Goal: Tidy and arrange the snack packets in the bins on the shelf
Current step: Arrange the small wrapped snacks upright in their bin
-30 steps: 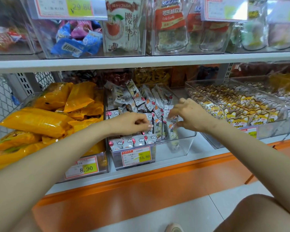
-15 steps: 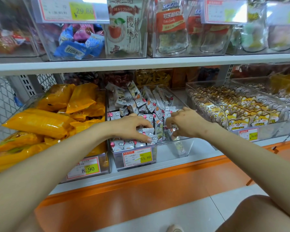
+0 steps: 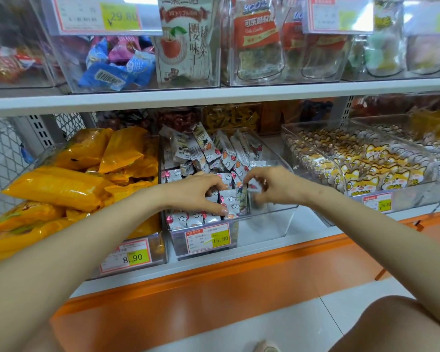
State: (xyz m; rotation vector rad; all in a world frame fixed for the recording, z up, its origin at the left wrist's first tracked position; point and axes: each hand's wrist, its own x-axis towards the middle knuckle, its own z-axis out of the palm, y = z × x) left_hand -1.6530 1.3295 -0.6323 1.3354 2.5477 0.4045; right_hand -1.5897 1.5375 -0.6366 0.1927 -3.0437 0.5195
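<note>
- On the lower shelf (image 3: 309, 228), a clear middle bin (image 3: 277, 222) tagged 15.80 holds small white snack packets (image 3: 226, 153), upright at the back and in rows at the front.
- Over the front rows, the left hand (image 3: 196, 191) grips a few packets between curled fingers and thumb.
- Beside it, the right hand (image 3: 272, 186) pinches 1 white packet (image 3: 253, 186) above the bin's right half.
- Yellow packets (image 3: 61, 189) fill the neighbouring left bin.

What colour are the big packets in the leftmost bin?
Glossy yellow-orange packets, clearest in the head view.
</note>
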